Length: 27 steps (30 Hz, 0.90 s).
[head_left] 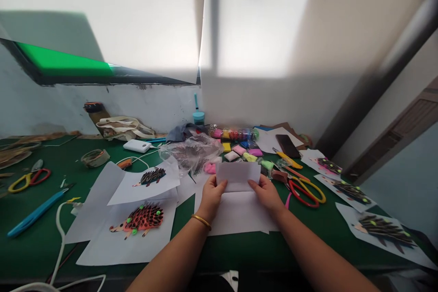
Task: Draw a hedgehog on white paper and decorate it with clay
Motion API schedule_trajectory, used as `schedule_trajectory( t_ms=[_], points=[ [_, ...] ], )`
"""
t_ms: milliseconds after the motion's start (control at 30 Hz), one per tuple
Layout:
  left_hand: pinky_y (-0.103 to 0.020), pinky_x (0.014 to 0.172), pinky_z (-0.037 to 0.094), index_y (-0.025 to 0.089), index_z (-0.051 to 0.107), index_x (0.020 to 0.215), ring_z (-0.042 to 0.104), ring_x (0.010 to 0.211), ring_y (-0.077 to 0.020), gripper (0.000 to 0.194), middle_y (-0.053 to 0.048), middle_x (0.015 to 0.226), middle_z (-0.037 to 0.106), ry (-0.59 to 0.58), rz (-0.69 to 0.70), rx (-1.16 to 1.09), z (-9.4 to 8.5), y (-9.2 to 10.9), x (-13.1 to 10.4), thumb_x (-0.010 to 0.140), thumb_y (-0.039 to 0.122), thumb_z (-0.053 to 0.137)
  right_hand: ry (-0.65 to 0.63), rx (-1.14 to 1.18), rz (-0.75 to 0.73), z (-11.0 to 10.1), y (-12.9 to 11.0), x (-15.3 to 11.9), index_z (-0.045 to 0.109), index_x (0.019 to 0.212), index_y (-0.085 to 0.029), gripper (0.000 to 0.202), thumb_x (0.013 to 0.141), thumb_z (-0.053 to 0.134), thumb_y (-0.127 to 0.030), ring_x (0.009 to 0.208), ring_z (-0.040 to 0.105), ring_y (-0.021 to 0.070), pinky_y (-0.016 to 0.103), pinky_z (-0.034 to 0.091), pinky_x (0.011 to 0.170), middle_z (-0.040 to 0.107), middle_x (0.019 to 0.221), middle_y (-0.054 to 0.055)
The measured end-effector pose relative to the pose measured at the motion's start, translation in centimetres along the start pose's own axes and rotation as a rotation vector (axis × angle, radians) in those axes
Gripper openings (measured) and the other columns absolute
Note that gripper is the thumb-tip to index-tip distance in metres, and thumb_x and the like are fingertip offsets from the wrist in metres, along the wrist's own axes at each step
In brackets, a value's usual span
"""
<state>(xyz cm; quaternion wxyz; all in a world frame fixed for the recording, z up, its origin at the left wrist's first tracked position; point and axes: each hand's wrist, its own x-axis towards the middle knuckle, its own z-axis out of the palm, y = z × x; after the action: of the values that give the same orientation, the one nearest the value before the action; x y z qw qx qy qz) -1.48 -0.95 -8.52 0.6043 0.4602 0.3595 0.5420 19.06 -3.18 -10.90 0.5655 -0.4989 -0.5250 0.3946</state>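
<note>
A folded white sheet of paper (237,177) is held up at the middle of the table. My left hand (212,194) pinches its left edge, thumb on the near face. On the other edge, my right hand (266,193) grips it the same way. Below the hands more white paper (239,216) lies on the green table; I cannot tell whether it joins the held piece. To the left, a paper with a red hedgehog (147,218) lies flat, and a paper with a dark hedgehog (153,176) overlaps it.
Scissors (310,191) with red and yellow handles lie by my right hand. Behind are colourful clay packets (239,149), a plastic bag (190,150) and a phone (288,146). More hedgehog papers (381,232) line the right edge. A blue craft knife (39,212) and other scissors (30,179) lie left.
</note>
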Motion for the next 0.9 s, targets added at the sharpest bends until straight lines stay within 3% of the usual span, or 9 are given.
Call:
schedule_trajectory(
  t_ms=[400, 633, 900],
  points=[
    [-0.029, 0.072, 0.047, 0.016, 0.069, 0.093, 0.062, 0.078, -0.0204, 0.031, -0.005, 0.088, 0.071, 0.051, 0.02, 0.03, -0.3, -0.4, 0.2, 0.07, 0.034, 0.075, 0.026, -0.096, 0.004, 0.1, -1.1, -0.6, 0.066, 0.097, -0.02, 0.05, 0.079, 0.058, -0.066, 0.086, 0.064, 0.026, 0.034, 0.051, 0.076, 0.072, 0.088, 0.006],
    [-0.031, 0.079, 0.048, 0.016, 0.069, 0.098, 0.063, 0.087, -0.0223, 0.03, -0.006, 0.093, 0.071, 0.025, 0.022, 0.044, -0.3, -0.9, 0.1, 0.073, 0.034, 0.072, 0.013, -0.078, 0.024, -0.2, -0.8, -0.6, 0.064, 0.09, -0.021, 0.038, 0.079, 0.063, -0.058, 0.079, 0.061, 0.0231, 0.031, 0.048, 0.069, 0.068, 0.08, 0.003],
    [-0.034, 0.081, 0.049, 0.017, 0.068, 0.101, 0.065, 0.091, -0.0248, 0.035, -0.008, 0.098, 0.071, 0.001, 0.035, 0.058, -0.4, -1.3, 0.0, 0.079, 0.044, 0.067, 0.011, -0.069, 0.03, -0.2, -0.5, -0.4, 0.062, 0.084, -0.02, 0.042, 0.077, 0.063, -0.062, 0.072, 0.058, 0.0212, 0.029, 0.046, 0.064, 0.065, 0.076, 0.002]
  ],
)
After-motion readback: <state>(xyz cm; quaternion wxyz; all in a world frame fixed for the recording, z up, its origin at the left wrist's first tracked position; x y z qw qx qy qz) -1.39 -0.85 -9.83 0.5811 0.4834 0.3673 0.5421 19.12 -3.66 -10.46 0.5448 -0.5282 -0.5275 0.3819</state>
